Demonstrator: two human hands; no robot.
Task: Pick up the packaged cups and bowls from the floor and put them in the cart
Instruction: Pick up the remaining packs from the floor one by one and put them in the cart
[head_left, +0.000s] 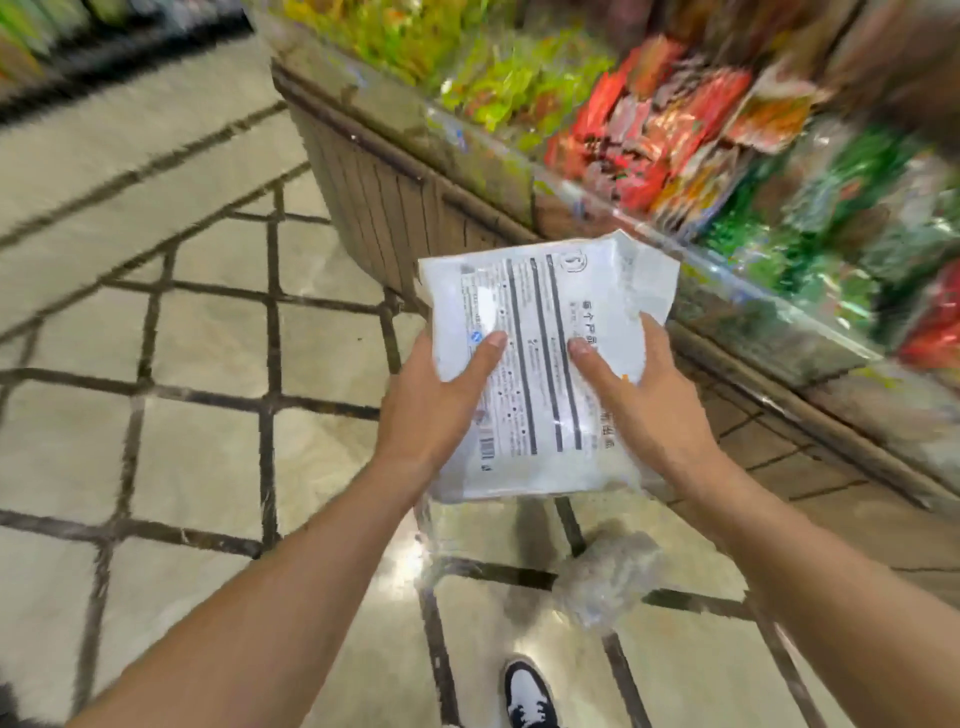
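A white plastic package (540, 312) with black stripes and printed text is held up in the middle of the head view, above the floor. My left hand (436, 405) grips its left edge, thumb on the front. My right hand (644, 395) grips its right edge, thumb also on the front. Below them a clear plastic-wrapped bundle (602, 577) lies on the tiled floor; what it contains is too blurred to tell. No cart is in view.
A wooden display stand (395, 202) with clear bins of colourful snack packets (670, 135) runs along the right side. Beige tiled floor (197, 364) with dark grout spreads to the left. A black-and-white shoe (527, 693) shows at the bottom. Dark shelving (104, 47) stands far left.
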